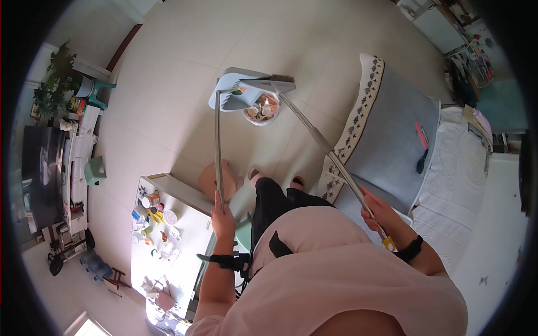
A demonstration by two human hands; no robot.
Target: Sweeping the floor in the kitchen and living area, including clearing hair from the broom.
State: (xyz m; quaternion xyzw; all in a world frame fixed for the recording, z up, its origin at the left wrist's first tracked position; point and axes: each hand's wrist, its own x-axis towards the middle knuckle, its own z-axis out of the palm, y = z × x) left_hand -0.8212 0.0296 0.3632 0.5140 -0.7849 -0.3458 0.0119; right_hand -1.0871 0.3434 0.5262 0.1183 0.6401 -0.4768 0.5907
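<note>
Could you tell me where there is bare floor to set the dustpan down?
Open tile floor lies beyond the dustpan and brush, toward the plant. Crowded: the white table by the left hand, littered with small items, and the grey chair by the right hand.

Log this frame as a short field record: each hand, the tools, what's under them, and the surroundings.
left hand: grips dustpan handle
right hand: grips broom handle
dustpan: on floor, broom head at its mouth
bowl: clear, holds scraps, beside dustpan
right side: grey sofa
left side: cluttered white table
</note>
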